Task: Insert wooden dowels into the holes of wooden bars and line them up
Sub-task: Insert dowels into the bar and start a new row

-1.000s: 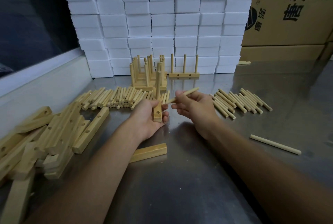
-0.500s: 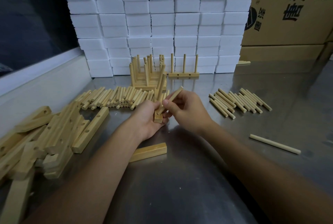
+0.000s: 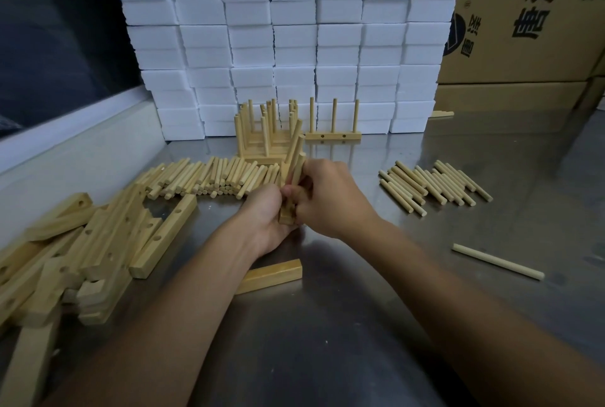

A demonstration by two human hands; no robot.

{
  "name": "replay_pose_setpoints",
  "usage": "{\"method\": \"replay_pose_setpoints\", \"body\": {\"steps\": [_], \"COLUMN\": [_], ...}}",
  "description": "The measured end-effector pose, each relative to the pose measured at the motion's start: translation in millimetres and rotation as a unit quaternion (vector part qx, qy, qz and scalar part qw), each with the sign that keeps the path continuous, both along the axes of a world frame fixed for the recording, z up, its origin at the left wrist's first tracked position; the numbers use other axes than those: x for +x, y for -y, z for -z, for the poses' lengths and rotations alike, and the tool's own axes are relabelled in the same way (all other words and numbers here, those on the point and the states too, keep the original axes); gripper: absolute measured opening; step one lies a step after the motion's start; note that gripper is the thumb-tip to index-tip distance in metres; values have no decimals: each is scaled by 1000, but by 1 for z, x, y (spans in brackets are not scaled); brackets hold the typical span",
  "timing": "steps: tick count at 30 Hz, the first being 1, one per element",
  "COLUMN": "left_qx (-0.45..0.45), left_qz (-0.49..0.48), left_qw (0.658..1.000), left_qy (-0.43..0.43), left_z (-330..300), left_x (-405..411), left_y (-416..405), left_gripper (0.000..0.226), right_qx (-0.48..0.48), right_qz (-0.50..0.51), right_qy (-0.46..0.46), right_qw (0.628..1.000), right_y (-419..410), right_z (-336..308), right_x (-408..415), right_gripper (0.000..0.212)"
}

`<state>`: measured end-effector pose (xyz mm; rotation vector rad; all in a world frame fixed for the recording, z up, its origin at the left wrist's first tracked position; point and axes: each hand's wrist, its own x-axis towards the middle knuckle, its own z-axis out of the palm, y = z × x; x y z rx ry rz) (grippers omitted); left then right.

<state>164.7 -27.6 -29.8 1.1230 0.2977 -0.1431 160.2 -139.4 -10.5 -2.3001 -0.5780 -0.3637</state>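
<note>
Above the steel bench (image 3: pixel 327 324), mid-frame, the left hand (image 3: pixel 262 220) grips a short pale wooden bar (image 3: pixel 285 215) held roughly upright, long axis pointing away from the person. Right hand (image 3: pixel 327 200) pinches a slim round wooden dowel (image 3: pixel 296 166) lying almost parallel to the bar, tip near its face. Fingers hide the holes, so whether the dowel has entered is unclear.

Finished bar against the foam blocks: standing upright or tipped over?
Upright: the finished bar lies flat on the table, its three dowels pointing straight up.
</note>
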Motion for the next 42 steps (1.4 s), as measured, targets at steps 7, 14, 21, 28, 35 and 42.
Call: {"method": "replay_pose_setpoints", "body": {"steps": [7,14,21,28,35,42], "left_qx": [11,25,16,21,-29,-11], "left_qz": [3,9,28,23,16,15], "left_qw": [1000,1000,999,999,999,1000], "left_qy": [-8,-10,0,-9,15,21], "left_z": [-1,-3,-5,-6,-6,-7], "left_x": [-2,-3,-10,-12,-7,-7], "left_y": [-1,0,1,1,1,2], "left_gripper": [38,36,48,27,24,28], "right_qx": [33,46,47,9,19,53], "right_qz": [52,100,124,103,62,76], "right_qy": [-6,-8,1,45,22,1], "right_qw": [998,994,991,994,998,996], "right_y": [-5,-9,-11,-15,3,23], "right_z": [4,8,12,27,26,28], "right_x": [-3,-5,-11,-20,-9,7], "right_gripper": [17,24,23,29,32,33]}}
